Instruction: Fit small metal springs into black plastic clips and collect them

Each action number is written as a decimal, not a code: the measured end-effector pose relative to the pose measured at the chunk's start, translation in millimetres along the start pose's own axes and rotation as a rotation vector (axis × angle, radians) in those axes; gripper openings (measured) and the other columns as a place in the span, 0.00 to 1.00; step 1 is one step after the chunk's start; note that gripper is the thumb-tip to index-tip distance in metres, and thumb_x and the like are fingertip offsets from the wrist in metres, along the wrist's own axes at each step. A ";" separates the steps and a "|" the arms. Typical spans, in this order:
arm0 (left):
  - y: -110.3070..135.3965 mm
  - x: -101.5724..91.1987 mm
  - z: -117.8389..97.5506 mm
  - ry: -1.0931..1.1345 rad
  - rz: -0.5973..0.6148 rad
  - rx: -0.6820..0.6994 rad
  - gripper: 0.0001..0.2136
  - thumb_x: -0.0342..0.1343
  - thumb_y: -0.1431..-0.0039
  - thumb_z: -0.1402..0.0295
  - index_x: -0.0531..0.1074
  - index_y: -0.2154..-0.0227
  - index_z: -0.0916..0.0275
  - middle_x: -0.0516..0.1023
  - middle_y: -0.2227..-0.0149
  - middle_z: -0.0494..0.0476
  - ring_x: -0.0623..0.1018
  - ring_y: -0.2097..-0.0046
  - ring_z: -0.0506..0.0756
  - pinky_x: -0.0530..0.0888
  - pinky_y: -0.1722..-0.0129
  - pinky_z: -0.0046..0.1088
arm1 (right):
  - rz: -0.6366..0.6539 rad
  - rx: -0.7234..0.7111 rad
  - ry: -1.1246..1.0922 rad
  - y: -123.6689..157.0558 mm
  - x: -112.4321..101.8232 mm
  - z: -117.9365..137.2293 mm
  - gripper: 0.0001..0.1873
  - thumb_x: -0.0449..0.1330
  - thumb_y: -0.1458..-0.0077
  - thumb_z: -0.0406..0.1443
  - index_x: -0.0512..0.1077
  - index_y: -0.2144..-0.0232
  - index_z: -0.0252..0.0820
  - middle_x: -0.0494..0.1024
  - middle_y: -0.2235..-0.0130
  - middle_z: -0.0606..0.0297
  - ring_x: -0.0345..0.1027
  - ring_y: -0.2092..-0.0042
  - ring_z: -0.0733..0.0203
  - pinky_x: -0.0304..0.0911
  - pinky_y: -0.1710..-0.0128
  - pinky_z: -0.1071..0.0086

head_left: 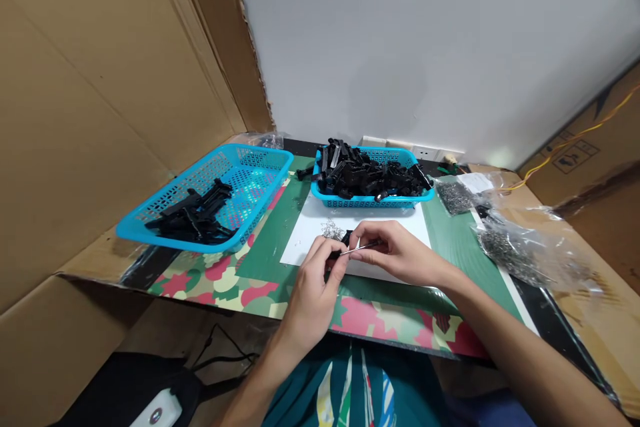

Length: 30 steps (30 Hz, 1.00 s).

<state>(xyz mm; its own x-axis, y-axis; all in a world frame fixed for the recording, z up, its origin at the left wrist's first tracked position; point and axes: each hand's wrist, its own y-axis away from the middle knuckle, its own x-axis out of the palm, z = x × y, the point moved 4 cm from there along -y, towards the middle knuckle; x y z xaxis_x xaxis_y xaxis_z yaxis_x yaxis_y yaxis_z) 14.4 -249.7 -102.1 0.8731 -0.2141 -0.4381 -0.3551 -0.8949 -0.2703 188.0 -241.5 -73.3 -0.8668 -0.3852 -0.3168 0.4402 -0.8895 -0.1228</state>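
My left hand (317, 273) is closed around a small black plastic part (347, 237), most of which its fingers hide. Right beside it, my right hand (395, 253) pinches a thin silvery metal rod (354, 251), whose tip reaches the left fingertips. Whether the rod touches the black part I cannot tell. Just behind the hands, a small heap of fine metal pieces (330, 229) lies on a white sheet (296, 250).
A blue basket (373, 201) piled with black parts stands at the back. Another blue basket (255, 213) at left holds fewer. Clear bags of metal pieces (510, 253) lie at right. Cardboard (100, 80) walls the left side; a wall socket (425, 152) sits behind.
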 end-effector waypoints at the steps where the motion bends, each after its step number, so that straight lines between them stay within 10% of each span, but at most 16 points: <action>1: -0.3 -0.7 1.0 0.007 -0.018 0.000 0.09 0.49 0.24 0.64 0.71 0.61 0.59 0.70 0.61 0.52 0.73 0.59 0.54 0.68 0.59 0.28 | -0.002 0.009 0.015 -0.5 0.6 -0.7 0.09 0.64 0.34 0.42 0.77 0.62 0.41 0.79 0.63 0.64 0.71 0.63 0.61 0.66 0.64 0.70; 16: 6.1 -9.4 4.8 0.169 -0.164 -0.042 0.12 0.51 0.24 0.60 0.77 0.52 0.57 0.74 0.58 0.54 0.74 0.61 0.53 0.69 0.61 0.28 | -0.325 -0.160 0.142 5.7 8.7 -0.3 0.04 0.65 0.42 0.32 0.78 0.69 0.39 0.63 0.80 0.75 0.47 0.78 0.71 0.46 0.79 0.74; 22: 9.9 -8.3 10.9 0.305 -0.206 -0.067 0.18 0.55 0.26 0.60 0.71 0.37 0.50 0.75 0.49 0.55 0.77 0.52 0.54 0.73 0.50 0.30 | -0.435 -0.553 0.470 11.6 21.2 16.7 0.07 0.61 0.41 0.25 0.74 0.69 0.40 0.67 0.78 0.74 0.55 0.78 0.71 0.52 0.76 0.73; 30: 10.7 -6.9 4.5 0.267 -0.151 0.045 0.21 0.56 0.26 0.63 0.71 0.33 0.49 0.74 0.40 0.57 0.74 0.37 0.59 0.70 0.36 0.34 | -0.374 -0.685 0.643 16.0 27.9 10.4 0.10 0.57 0.35 0.25 0.70 0.68 0.42 0.71 0.75 0.70 0.62 0.74 0.66 0.55 0.73 0.70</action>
<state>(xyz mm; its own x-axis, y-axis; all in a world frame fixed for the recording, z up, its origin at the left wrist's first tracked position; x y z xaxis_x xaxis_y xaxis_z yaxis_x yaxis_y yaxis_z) 3.1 -256.1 -105.9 0.9718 -0.1805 -0.1514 -0.2239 -0.9074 -0.3556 168.4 -269.0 -74.4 -0.7751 0.2744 -0.5691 0.3810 -0.5154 -0.7675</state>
